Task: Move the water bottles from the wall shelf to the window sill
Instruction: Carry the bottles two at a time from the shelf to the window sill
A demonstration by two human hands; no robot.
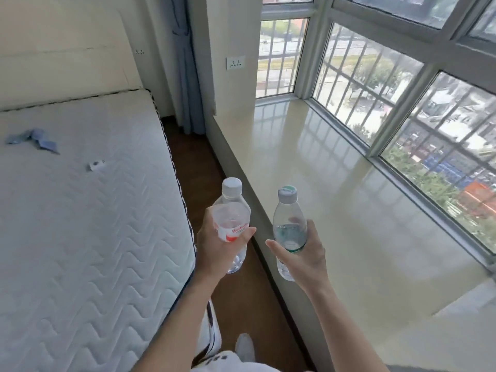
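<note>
Bottles in both hands, neither yet on the window sill [335, 167]. Your left hand [217, 248] grasps the red-labelled bottle [232, 224] around its middle, fingers curled behind, thumb across the label. Your right hand [303, 253] grasps the green-labelled bottle [290, 226] the same way, thumb pointing left. Both bottles upright, caps on, both appear partly filled.

Position: the red-labelled bottle hangs over the strip of wooden floor [204, 167] between the mattress [94, 210] and the sill's front edge. The green-labelled bottle sits right about at that edge, barely over the sill if at all.

Risks, as judged from here:
- Sill surface looks glossy and hard. Set a bottle down tilted or too fast and it may skid or tip.
- Edge placement. Let go too near the front lip and the bottle could roll off to the floor.
- Thin plastic walls. Squeeze hard and they flex, loosening your hold.
- Both hands loaded, so you have no spare hand to steady a wobble. Place one bottle at a time, well inboard toward the window [402, 89].
</note>
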